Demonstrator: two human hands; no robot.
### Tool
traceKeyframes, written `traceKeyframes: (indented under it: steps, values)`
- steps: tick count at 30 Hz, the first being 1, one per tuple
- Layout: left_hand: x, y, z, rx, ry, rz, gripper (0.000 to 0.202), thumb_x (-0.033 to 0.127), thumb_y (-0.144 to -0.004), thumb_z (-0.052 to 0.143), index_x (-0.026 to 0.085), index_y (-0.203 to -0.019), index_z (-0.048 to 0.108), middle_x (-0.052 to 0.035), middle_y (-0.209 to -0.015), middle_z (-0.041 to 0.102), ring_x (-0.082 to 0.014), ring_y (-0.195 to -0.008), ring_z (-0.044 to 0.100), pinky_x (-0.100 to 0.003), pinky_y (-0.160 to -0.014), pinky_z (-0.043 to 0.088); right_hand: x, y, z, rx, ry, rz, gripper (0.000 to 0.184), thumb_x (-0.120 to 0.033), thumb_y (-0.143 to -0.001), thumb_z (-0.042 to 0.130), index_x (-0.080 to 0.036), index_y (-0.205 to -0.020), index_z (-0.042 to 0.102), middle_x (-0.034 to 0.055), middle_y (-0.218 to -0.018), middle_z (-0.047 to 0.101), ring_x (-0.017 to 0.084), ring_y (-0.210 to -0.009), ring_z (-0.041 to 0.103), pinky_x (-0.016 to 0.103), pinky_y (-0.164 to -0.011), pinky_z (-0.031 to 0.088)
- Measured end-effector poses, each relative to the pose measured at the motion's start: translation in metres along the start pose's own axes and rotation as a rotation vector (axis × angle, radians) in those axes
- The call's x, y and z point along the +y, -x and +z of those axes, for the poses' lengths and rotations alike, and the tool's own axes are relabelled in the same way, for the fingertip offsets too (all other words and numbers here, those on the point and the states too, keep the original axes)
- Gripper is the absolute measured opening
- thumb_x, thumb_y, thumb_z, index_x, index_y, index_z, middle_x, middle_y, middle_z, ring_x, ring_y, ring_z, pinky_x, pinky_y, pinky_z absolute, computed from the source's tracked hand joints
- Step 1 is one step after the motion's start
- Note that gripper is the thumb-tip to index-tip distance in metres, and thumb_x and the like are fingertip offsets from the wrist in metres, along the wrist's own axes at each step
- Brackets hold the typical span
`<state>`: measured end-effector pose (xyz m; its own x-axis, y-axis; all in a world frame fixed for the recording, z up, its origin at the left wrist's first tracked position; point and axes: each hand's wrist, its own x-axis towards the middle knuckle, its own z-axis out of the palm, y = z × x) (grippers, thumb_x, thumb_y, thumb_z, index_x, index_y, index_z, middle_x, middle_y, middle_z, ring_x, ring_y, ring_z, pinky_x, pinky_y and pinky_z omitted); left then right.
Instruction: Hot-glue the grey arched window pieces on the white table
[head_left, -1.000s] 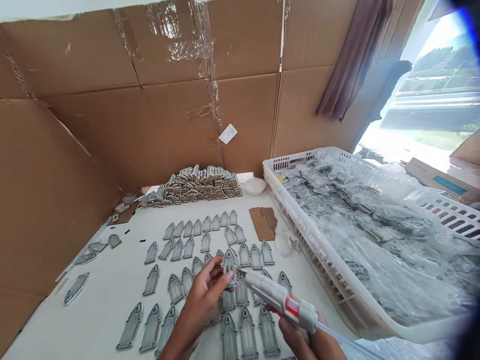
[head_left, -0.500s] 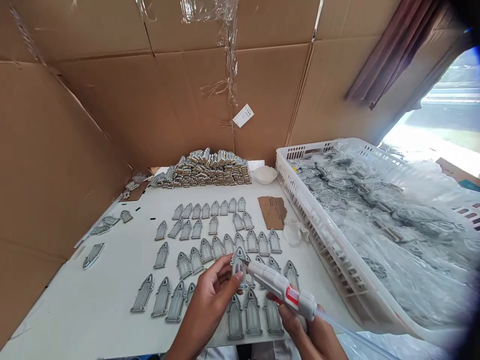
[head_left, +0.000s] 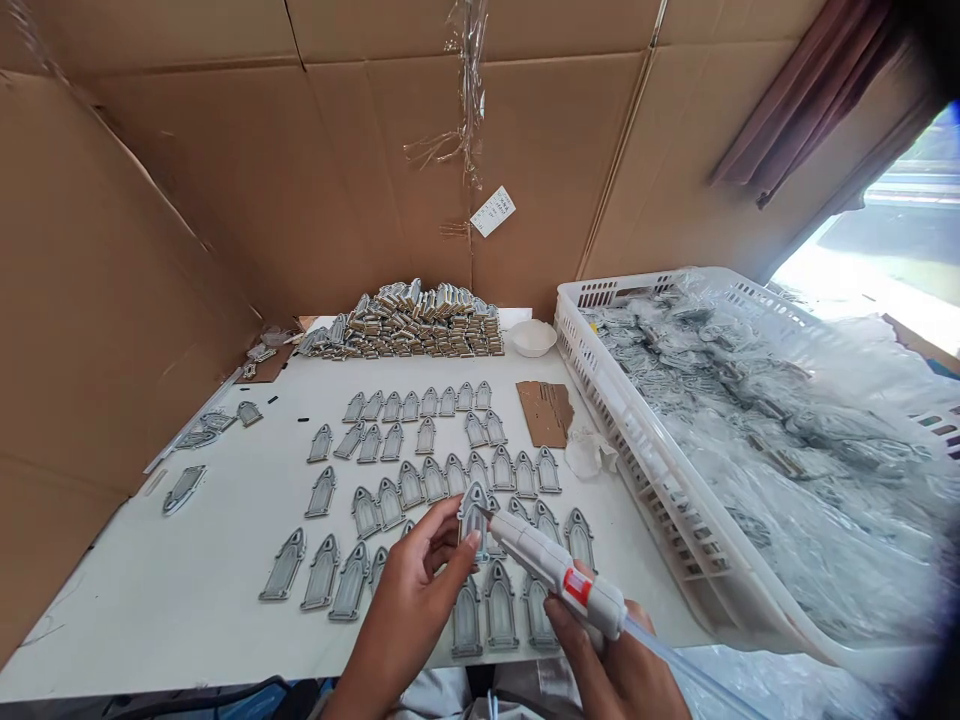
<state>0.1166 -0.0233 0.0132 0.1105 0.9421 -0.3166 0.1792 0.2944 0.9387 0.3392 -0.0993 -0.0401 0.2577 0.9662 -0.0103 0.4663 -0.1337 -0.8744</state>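
Between the thumb and fingers of my left hand (head_left: 420,580) is a small grey arched window-shaped piece (head_left: 474,520), held upright above the table. My right hand (head_left: 607,650) grips a white glue gun (head_left: 551,565) with a red patch on its side and a clear glue stick (head_left: 675,665) trailing from its back. The gun's nozzle is at the upper part of the held piece; whether it touches I cannot tell. Similar arched pieces (head_left: 501,605) lie in rows under and around both hands. Some of them are partly hidden by the hands and gun.
A heap of stacked arched pieces (head_left: 405,325) stands at the back beside a white bowl (head_left: 532,338). To the right is a white plastic crate (head_left: 637,470) of plastic-wrapped parts. A cardboard scrap (head_left: 544,413) and crumpled tissue (head_left: 591,453) lie near it. Cardboard walls (head_left: 360,180) enclose the table.
The camera view has tilted slightly downward, so the scene sits higher. Both hands keep their hold, with the glue gun's nozzle still at the arched piece.
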Motion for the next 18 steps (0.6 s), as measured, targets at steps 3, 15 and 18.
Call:
traceKeyframes:
  steps: [3,15,18]
  values:
    - [-0.002,0.003,-0.002,0.06,-0.165,0.012,0.074,0.073,-0.101,0.064,0.03,-0.161,0.06,-0.0085,-0.153,0.071,-0.0235,-0.129,0.072,-0.036,-0.116,0.06,-0.014,-0.01,-0.01,-0.146,-0.002,-0.151,0.071,-0.082,-0.104,0.047,-0.018,-0.096,0.077,0.0122,-0.091,0.076,0.018,-0.078,0.072,0.02,-0.065,0.053]
    - [-0.011,-0.004,-0.006,0.077,-0.227,0.028,0.064,0.071,-0.101,0.063,0.029,-0.149,0.069,-0.0072,-0.152,0.073,-0.0254,-0.136,0.072,-0.035,-0.117,0.06,-0.028,-0.015,-0.045,-0.507,0.092,-0.144,0.037,-0.051,-0.109,0.051,-0.025,-0.122,0.074,0.0011,-0.09,0.074,0.01,-0.068,0.067,0.019,-0.065,0.041]
    - [-0.014,-0.007,-0.009,0.027,-0.02,0.022,0.069,0.068,-0.097,0.072,0.02,-0.147,0.068,-0.013,-0.145,0.076,-0.0275,-0.135,0.073,-0.034,-0.11,0.064,-0.016,-0.009,-0.048,-0.423,0.011,0.001,0.061,-0.074,-0.104,0.052,-0.019,-0.108,0.079,0.0085,-0.095,0.076,0.016,-0.083,0.072,0.019,-0.076,0.054]
